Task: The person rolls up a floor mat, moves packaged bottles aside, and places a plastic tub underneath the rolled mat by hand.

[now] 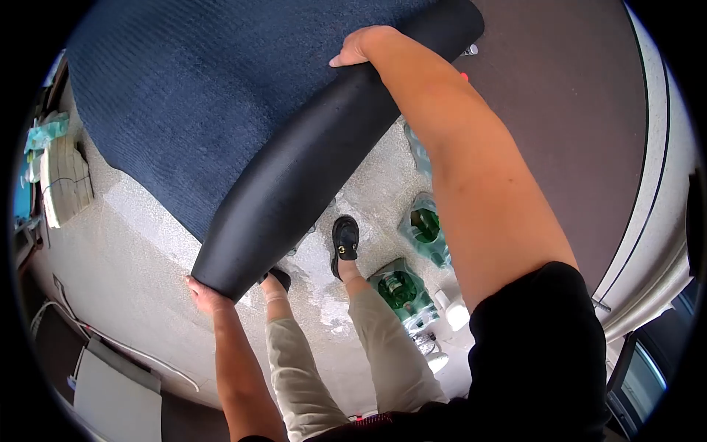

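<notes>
A large carpet (169,110) with a dark blue ribbed face is partly rolled, and its smooth black backing forms a thick roll (294,162) slanting across the view. My left hand (210,296) grips the near lower end of the roll, its fingers partly hidden at the edge. Farther up, my right hand (362,46) reaches over the roll, with fingertips against the blue face and the rest wrapped over the black side. The blue part spreads away to the upper left.
Shrink-wrapped packs of green bottles (401,289) stand on the pale, worn floor (328,309) by my feet. To the right is a broad brown surface (567,132). A tied bundle of boards (65,180) lies at left, above a white cable (136,352).
</notes>
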`<move>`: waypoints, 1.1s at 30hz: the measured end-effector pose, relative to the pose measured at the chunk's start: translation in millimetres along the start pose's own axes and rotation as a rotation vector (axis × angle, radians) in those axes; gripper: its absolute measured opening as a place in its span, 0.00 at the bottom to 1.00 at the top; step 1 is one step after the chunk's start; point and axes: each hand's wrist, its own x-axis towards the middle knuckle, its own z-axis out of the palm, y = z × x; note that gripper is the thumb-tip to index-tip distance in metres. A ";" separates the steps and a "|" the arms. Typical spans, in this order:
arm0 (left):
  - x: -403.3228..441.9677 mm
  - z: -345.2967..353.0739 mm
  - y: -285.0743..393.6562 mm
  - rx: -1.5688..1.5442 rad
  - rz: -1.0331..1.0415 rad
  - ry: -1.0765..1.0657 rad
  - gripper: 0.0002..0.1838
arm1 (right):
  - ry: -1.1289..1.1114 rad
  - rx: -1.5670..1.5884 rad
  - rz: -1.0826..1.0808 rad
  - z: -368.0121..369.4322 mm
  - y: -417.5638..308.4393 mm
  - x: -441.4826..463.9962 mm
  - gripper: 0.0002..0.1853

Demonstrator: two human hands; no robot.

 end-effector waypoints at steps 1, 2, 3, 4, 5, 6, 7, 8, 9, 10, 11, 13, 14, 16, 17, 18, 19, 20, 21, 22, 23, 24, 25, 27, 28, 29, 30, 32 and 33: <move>-3.2 -2.5 0.1 0.042 0.069 0.005 0.39 | -0.113 0.038 -0.006 -1.8 1.5 -2.0 0.34; 6.6 -11.4 -9.1 0.041 0.058 0.022 0.39 | -0.227 0.074 -0.011 -5.1 -0.3 -2.0 0.36; 26.3 -13.4 -20.3 0.024 0.098 0.014 0.37 | -0.222 0.066 -0.013 -7.3 -2.8 -1.2 0.36; 27.9 -9.6 -21.3 0.013 0.136 -0.002 0.36 | -0.145 0.068 -0.031 -6.9 -3.0 -4.8 0.36; 26.4 -8.9 -22.6 0.009 0.148 0.019 0.36 | -0.068 0.069 -0.049 -7.6 -2.2 -8.6 0.37; 24.4 -5.0 -20.9 0.008 0.144 0.004 0.36 | -0.068 0.066 -0.035 -12.2 -1.2 -13.0 0.37; 22.7 -5.8 -19.6 -0.008 0.137 -0.001 0.36 | -0.086 0.076 -0.020 -18.0 -3.2 -17.4 0.37; 20.7 -7.5 -17.8 -0.024 0.129 -0.006 0.36 | -0.104 0.086 -0.006 -22.8 -2.5 -22.9 0.38; 16.7 -8.8 -15.9 -0.028 0.125 -0.016 0.36 | -0.097 0.163 -0.073 -18.7 8.9 -21.6 0.38; 13.4 -6.3 -12.3 0.020 0.125 0.012 0.37 | -0.013 0.235 -0.082 -12.9 16.7 -32.2 0.34; 10.7 -3.2 -8.8 0.068 0.126 0.039 0.37 | 0.102 0.175 -0.106 -7.6 25.1 -44.0 0.30; 7.5 -4.9 -2.6 0.285 0.130 0.087 0.39 | 0.427 0.239 -0.158 21.6 46.8 -70.0 0.23; 7.6 -7.2 1.1 0.504 0.136 0.146 0.40 | 0.646 0.359 -0.188 41.3 62.0 -83.4 0.20; 16.7 -13.7 2.9 0.634 0.141 0.107 0.40 | 0.673 0.486 0.030 56.6 75.4 -136.6 0.17; 22.8 -15.0 3.3 0.778 0.160 0.068 0.41 | 0.636 0.462 0.126 75.9 94.5 -154.5 0.19; 27.7 -16.5 4.3 0.767 0.151 0.067 0.41 | 0.567 0.450 0.217 94.3 113.7 -172.8 0.21; 31.5 -18.1 3.9 0.845 0.176 0.037 0.40 | 0.482 0.399 0.298 98.5 130.3 -195.9 0.23; 34.6 -19.4 4.0 0.926 0.204 0.003 0.39 | 0.394 0.349 0.382 97.5 144.3 -213.9 0.25; 39.4 -20.7 4.7 1.024 0.199 -0.037 0.38 | 0.388 0.341 0.394 90.9 156.4 -222.5 0.25; 51.5 -20.5 7.0 1.123 0.200 -0.080 0.37 | 0.307 0.312 0.487 80.9 171.0 -225.9 0.26; 86.6 -23.2 -12.8 1.080 0.149 -0.138 0.37 | 0.228 0.285 0.574 69.4 185.9 -222.6 0.28; 104.6 -21.7 -23.3 1.070 0.056 -0.155 0.37 | 0.254 0.274 0.576 54.6 197.8 -211.5 0.29; 118.8 -20.7 -24.7 1.075 0.059 -0.156 0.37 | 0.276 0.267 0.577 39.4 207.3 -195.7 0.30; 145.9 -19.9 -24.0 1.065 0.052 -0.231 0.35 | 0.382 0.315 0.488 11.9 223.9 -146.6 0.31; 156.7 -22.7 -27.7 1.051 0.036 -0.256 0.34 | 0.413 0.310 0.430 2.2 235.4 -112.6 0.31; 163.3 -28.3 -36.2 1.038 0.007 -0.276 0.33 | 0.436 0.301 0.362 -7.3 245.5 -75.9 0.31; 168.3 -35.5 -43.5 0.778 -0.142 -0.289 0.35 | 0.500 0.372 0.305 -13.6 250.2 -48.2 0.31; 145.4 -34.9 -35.8 0.624 -0.179 -0.224 0.37 | 0.441 0.354 0.296 -21.1 261.4 0.1 0.33; 131.0 -26.1 -23.8 0.627 -0.184 -0.207 0.37 | 0.368 0.467 0.342 -12.4 272.4 23.0 0.33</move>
